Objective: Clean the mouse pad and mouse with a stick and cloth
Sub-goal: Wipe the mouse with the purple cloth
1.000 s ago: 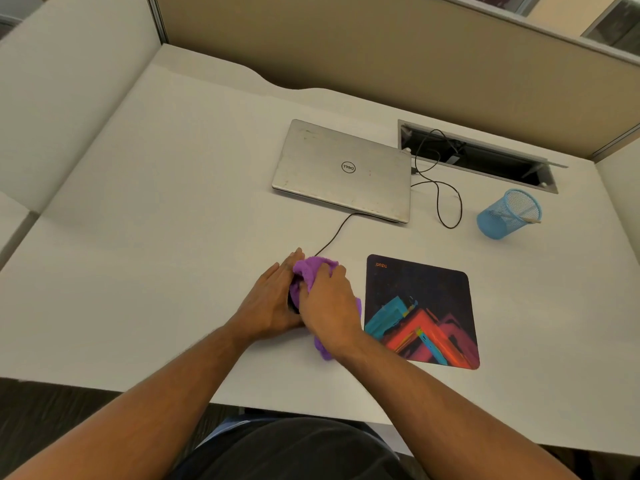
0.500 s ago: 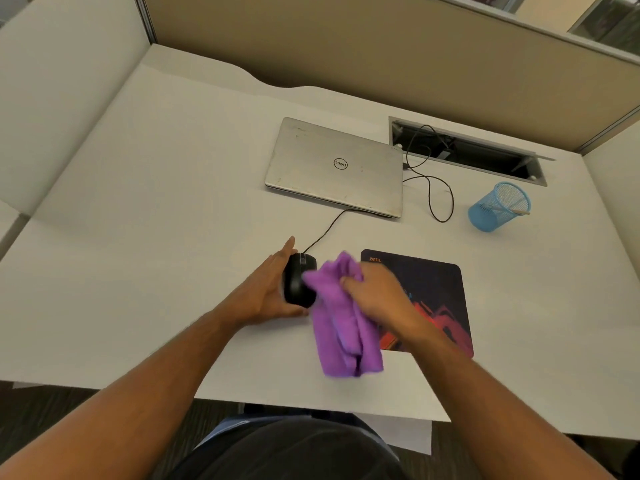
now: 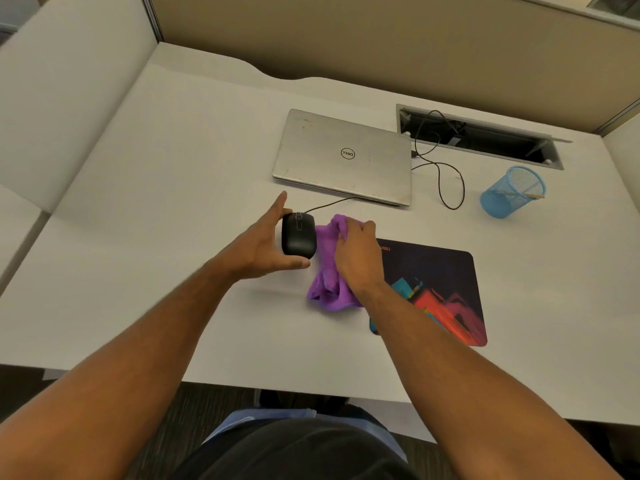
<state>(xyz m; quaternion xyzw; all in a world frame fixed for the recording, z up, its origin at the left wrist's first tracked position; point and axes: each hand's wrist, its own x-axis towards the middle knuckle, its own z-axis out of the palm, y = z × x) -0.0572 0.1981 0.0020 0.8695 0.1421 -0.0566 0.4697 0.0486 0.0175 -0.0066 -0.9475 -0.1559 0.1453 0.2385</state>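
Note:
A black wired mouse (image 3: 298,238) sits on the white desk, and my left hand (image 3: 260,243) grips it from its left side, thumb at its near end. Right beside the mouse, my right hand (image 3: 356,256) holds a bunched purple cloth (image 3: 329,271) against the mouse's right flank; the cloth hangs down onto the desk. The dark mouse pad (image 3: 440,289) with a colourful pattern lies to the right, partly under my right forearm. A thin wooden stick (image 3: 519,195) rests inside the blue mesh cup (image 3: 512,192).
A closed silver laptop (image 3: 343,157) lies behind the mouse, with the mouse cable running to it. A cable slot (image 3: 481,140) is cut into the desk at the back right. Partition walls stand at the left and back. The desk's front edge (image 3: 277,389) is close to my body.
The cloth came off the top of the mouse, swung right over the pad, then returned to the mouse's right side. My left hand stayed on the mouse, now uncovered.

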